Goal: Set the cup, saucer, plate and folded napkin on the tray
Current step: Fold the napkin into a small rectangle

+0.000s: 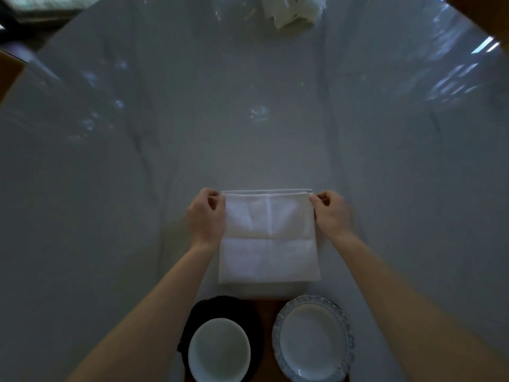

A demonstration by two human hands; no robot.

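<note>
A white folded napkin [268, 238] lies flat on the glossy grey table. My left hand [205, 216] pinches its far left corner and my right hand [332, 213] pinches its far right corner. Closer to me, a brown tray [265, 321] shows as a strip between the dishes. On it at the left a white cup [219, 351] stands on a dark saucer [217, 307]. To the right rests a pale plate [312, 339] with a scalloped blue rim. The tray's edges are mostly hidden.
The table [248, 119] has a shiny marble-like top. A crumpled pale packet or cloth [292, 9] lies at the far edge. Wooden chair parts [479, 9] show at the far right and left corners.
</note>
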